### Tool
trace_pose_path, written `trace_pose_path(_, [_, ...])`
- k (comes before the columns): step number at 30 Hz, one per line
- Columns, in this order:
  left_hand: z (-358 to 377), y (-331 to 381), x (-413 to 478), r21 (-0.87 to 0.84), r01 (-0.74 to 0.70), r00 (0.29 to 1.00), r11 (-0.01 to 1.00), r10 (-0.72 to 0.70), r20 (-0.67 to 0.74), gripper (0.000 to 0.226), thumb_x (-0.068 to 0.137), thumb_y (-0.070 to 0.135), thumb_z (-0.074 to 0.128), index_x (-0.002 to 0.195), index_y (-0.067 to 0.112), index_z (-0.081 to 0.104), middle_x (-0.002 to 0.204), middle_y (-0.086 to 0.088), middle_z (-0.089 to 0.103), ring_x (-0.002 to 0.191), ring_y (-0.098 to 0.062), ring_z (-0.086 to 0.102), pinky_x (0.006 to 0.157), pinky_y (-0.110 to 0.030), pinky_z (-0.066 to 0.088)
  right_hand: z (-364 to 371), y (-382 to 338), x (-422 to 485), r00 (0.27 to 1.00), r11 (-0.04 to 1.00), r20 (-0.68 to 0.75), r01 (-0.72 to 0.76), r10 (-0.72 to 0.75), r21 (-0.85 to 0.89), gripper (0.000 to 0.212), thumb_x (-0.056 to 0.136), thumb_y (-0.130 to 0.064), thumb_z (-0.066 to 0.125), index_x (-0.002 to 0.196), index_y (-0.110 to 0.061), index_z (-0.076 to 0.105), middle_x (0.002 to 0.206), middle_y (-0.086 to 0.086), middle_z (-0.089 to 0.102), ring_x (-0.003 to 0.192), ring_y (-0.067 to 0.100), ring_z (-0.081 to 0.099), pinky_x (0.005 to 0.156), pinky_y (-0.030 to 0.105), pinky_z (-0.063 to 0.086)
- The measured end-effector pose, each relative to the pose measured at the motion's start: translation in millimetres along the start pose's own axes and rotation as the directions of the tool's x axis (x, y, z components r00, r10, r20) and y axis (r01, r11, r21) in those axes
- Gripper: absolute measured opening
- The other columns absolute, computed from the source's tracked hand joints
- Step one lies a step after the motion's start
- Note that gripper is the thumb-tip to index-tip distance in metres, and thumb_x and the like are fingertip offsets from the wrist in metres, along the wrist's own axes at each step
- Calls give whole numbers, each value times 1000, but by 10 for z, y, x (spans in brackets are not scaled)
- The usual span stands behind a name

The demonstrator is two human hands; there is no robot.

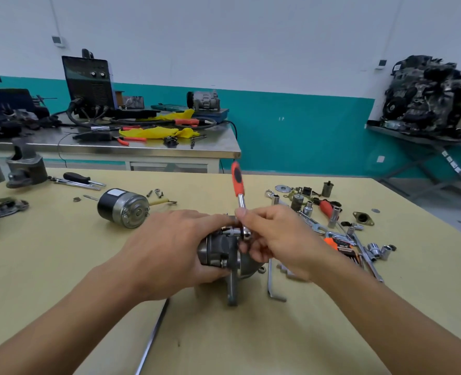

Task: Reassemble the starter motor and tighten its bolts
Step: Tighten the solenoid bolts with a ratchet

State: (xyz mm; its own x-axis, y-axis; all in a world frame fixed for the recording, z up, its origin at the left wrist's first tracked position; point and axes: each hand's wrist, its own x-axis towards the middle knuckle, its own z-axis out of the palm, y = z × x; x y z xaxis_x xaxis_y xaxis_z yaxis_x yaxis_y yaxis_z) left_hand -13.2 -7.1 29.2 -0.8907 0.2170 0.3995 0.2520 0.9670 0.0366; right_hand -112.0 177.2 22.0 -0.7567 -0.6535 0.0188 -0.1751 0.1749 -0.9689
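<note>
On the near half of the wooden table point(61, 266), dead centre, the starter motor point(221, 253) lies on its side w/ its mounting flange resting on the wood. L hand point(170, 247) grips the motor body from the left, fingers & thumb wrapped round it. R hand point(275, 239) pinches the ratchet point(237, 182) low on its chrome shank, just above the head; its other fingers curl against the motor's right end. Ratchet head w/ a short socket sits at the motor's top edge, touching it; the bolt itself is hidden by fingers. The orange handle stands up & away, tilted slightly left.

Left of the hands, apart from them, a cylindrical motor can point(122, 207) lies on its side, black at one end, silver at the other. Further back-left: a black-handled screwdriver point(76, 176). Right of the hands: a scatter of loose sockets point(334, 216), spanners & small parts. An L-shaped hex key point(271, 282) lies just beside the motor, under the R wrist. A thin steel rod point(153, 334) runs from near the L forearm to the bottom edge. Behind: a steel bench point(210, 147) w/ a welder point(89, 82) & yellow cloth point(156, 131).
</note>
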Motion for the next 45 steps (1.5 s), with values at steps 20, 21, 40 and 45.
trace_pose_path(20, [4, -24, 33, -1, 27, 999, 1000, -27, 24, 50, 75, 72, 51, 118, 46, 52, 88, 17, 63, 83, -10, 58, 70, -38, 51, -174, 144, -25, 723, 550, 228, 658, -652, -514, 14, 93, -15, 70, 103, -25, 73, 90, -17, 68, 86, 8, 67, 76, 25, 54])
trace_pose_path(21, [6, -22, 41, 13, 29, 999, 999, -29, 34, 53, 75, 74, 48, 121, 47, 51, 90, 18, 63, 84, -9, 58, 71, -38, 51, -149, 147, -20, 793, 667, 168, 590, -586, -455, 12, 93, -16, 69, 99, -25, 74, 84, -12, 69, 81, 8, 67, 73, 28, 55])
trace_pose_path(40, [36, 8, 49, 42, 91, 996, 995, -91, -14, 65, 79, 74, 59, 134, 44, 43, 103, 18, 63, 91, -7, 57, 78, -30, 51, 70, 165, 59, 816, 746, -40, 506, -576, -433, 40, 97, -49, 45, 86, -15, 65, 62, -10, 55, 56, 12, 53, 52, 25, 44])
trace_pose_path(45, [83, 67, 31, 83, 134, 990, 988, -129, -59, 83, 80, 75, 58, 146, 40, 20, 113, 13, 65, 95, -10, 61, 77, -30, 53, 287, 114, 164, 801, 783, -202, 442, -564, -437, 47, 102, -36, 41, 59, -18, 49, 47, -10, 45, 42, 12, 47, 41, 29, 39])
